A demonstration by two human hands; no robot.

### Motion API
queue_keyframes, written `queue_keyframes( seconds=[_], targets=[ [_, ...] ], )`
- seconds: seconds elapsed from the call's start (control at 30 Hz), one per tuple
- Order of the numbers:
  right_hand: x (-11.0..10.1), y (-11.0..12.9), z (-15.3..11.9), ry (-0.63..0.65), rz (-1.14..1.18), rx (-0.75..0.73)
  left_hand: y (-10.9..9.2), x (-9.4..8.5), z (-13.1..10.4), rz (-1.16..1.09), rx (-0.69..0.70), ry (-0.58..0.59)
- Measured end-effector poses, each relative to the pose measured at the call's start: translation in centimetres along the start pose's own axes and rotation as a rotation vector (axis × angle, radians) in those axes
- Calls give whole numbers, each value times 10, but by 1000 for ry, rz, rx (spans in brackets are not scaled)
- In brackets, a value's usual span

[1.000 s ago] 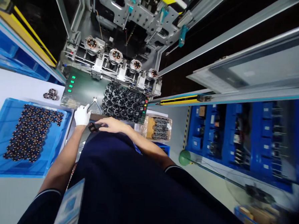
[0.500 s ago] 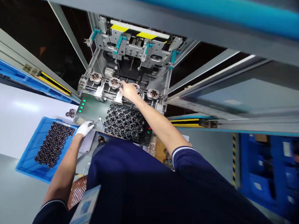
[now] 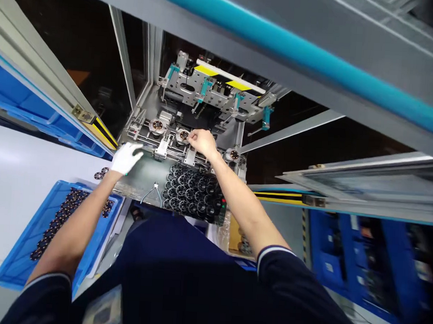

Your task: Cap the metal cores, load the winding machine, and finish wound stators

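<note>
My left hand (image 3: 126,158), in a white glove, hovers over the left end of the machine's grey front plate (image 3: 143,170), fingers apart and holding nothing I can see. My bare right hand (image 3: 203,143) is at the row of fixtures, its thumb and fingertips pinched at the right edge of a round copper-and-silver part (image 3: 183,136). Whatever is in that pinch is too small to make out. Another such part (image 3: 157,125) sits in the fixture to the left, and one more (image 3: 234,155) to the right. My right hand and forearm cover the fixture between.
Several black-and-silver rings (image 3: 191,192) are packed on the front plate, beside open-handled cutters (image 3: 154,191). A blue tray (image 3: 17,258) of dark copper-dotted parts stands at left, with a few loose parts (image 3: 101,173) near it. Teal clamps (image 3: 205,88) hang above the fixtures.
My left hand has moved up and forward from the plate's front corner, its fingers opening out. My right hand stays by the same fixture, fingertips pinched. The view has shifted and tilted.
</note>
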State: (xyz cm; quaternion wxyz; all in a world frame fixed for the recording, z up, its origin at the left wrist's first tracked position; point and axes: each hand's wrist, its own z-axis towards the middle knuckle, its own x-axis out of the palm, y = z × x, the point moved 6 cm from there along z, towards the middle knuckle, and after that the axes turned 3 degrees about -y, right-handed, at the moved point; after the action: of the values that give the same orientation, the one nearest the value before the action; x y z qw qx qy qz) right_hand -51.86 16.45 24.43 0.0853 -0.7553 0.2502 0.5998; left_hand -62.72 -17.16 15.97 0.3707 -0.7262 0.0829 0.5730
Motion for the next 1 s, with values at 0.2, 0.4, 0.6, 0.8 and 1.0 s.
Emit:
queue_keyframes(
  seconds=[0.2,0.4,0.6,0.8,1.0],
  targets=[
    [26,12,18,184,-24,65,-87,-4,128,102,308,9],
    [60,19,44,419,29,171,-114,20,161,197,406,66],
    [64,27,51,529,37,235,-95,0,160,233,412,27],
    [39,38,51,556,-25,196,-63,-8,168,279,402,29],
    [-9,44,15,444,54,-5,-65,38,201,258,324,145]
  ],
)
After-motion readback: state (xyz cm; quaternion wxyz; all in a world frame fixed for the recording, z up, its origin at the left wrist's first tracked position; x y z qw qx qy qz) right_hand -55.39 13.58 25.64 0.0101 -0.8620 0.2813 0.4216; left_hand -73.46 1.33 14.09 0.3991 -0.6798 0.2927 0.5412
